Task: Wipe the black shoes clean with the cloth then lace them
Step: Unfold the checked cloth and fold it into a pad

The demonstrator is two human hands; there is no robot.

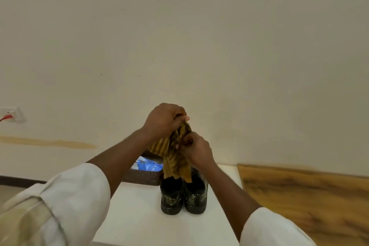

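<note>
Two black shoes stand side by side on a white table (139, 215), the left shoe (171, 197) and the right shoe (195, 197), their heels toward me and both smeared with pale dirt. Above them hangs a brown striped cloth (175, 158). My left hand (164, 120) grips the cloth's top end, held high. My right hand (196, 150) pinches the cloth lower down on its right side. The cloth's bottom edge dangles just over the shoe openings and hides their far parts. No laces are visible.
A dark woven basket (141, 176) with blue and white items sits behind the shoes on the left. A wooden surface (309, 195) lies to the right of the table. A plain wall stands behind, with a socket (12, 115) at far left.
</note>
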